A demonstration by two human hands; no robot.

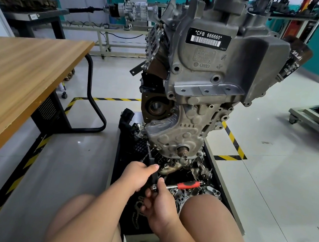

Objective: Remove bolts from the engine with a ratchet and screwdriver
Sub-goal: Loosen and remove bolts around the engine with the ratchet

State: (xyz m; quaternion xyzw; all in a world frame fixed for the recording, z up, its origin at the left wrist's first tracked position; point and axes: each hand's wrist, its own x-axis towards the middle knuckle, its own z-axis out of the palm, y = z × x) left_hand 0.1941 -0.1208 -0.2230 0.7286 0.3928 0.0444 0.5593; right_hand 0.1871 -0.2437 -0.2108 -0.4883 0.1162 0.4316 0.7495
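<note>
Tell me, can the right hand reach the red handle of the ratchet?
Probably yes. The right hand seems to pinch the ratchet at its metal head, and the red handle lies right beside it on top of the loose parts, with nothing covering it.

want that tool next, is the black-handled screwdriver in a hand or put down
In hand: the left hand grips the screwdriver by its handle, shaft angled up toward the engine.
</note>
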